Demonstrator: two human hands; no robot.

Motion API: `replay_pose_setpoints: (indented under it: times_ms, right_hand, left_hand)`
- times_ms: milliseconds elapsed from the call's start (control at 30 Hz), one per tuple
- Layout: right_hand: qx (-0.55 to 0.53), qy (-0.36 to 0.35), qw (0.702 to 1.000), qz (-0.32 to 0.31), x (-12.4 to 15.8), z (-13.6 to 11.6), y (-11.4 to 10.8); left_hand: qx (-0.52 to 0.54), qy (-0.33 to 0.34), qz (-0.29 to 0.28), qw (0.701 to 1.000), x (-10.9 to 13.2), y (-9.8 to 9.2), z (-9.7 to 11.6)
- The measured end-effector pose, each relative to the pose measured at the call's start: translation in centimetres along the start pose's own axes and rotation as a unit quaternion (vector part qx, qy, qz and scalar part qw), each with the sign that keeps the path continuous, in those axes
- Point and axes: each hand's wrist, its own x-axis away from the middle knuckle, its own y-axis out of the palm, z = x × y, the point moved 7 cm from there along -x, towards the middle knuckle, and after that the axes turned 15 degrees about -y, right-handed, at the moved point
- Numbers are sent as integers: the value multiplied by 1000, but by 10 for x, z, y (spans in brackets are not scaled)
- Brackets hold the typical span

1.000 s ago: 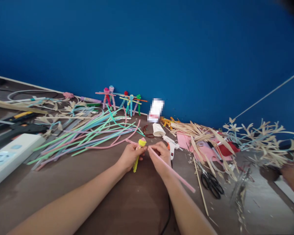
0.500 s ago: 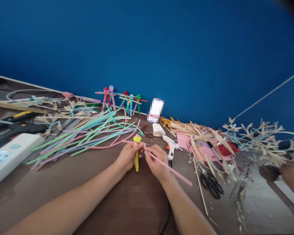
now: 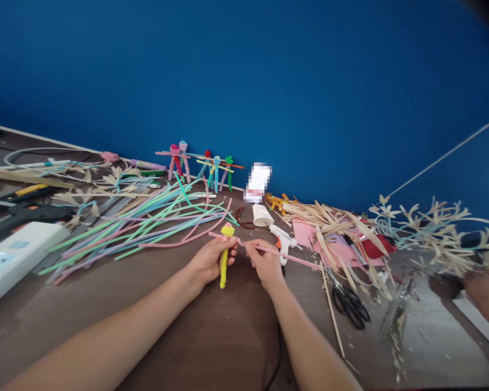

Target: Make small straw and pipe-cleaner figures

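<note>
My left hand is closed on a yellow pipe-cleaner figure, whose coiled yellow head shows above the thumb and whose stem hangs below the fingers. A pink pipe cleaner crosses the figure just under its head, with a short end out to the left. My right hand pinches this pink pipe cleaner close to the left fingertips, and its long end sticks out to the right. Whether the pink piece is wrapped round the figure is hidden by the fingers.
Loose pastel pipe cleaners lie to the left near a power strip. Finished pipe-cleaner figures lean on the blue wall. A glue gun, black scissors and dry strips are right; another person's hand is at far right.
My right hand has turned and shifted slightly right, so the pink pipe cleaner's long end has swung up from a downward slant to nearly level. The left hand keeps hold of the yellow figure.
</note>
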Motion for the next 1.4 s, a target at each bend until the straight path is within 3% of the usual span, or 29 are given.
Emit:
replay_pose_setpoints:
  times_ms: [100, 267, 433, 600, 800, 1067, 1267, 1400]
  right_hand:
    - [-82, 66, 994, 17, 1, 11, 1]
    - [-143, 107, 983, 50, 1, 15, 0]
    - [-19, -19, 997, 70, -3, -2, -12]
    - [85, -157, 983, 42, -3, -38, -10]
    - [138, -200, 970, 1, 4, -51, 1]
    - [167, -213, 961, -64, 9, -47, 11]
    - [128, -209, 968, -60, 8, -50, 12]
    - [79, -184, 979, -31, 6, -46, 8]
  left_hand:
    - [-55, 5, -11, 998, 1, 4, 1]
    - [-144, 47, 15, 988, 0, 4, 3]
    - [-177, 87, 71, 978, 2, 3, 6]
    - [-180, 129, 104, 970, 8, 4, 11]
    - [-151, 153, 133, 968, 8, -2, 12]
    - [-42, 117, 67, 990, 1, -3, 5]
    - [6, 92, 7, 996, 0, 0, 4]
    - [29, 59, -3, 998, -2, -1, 2]
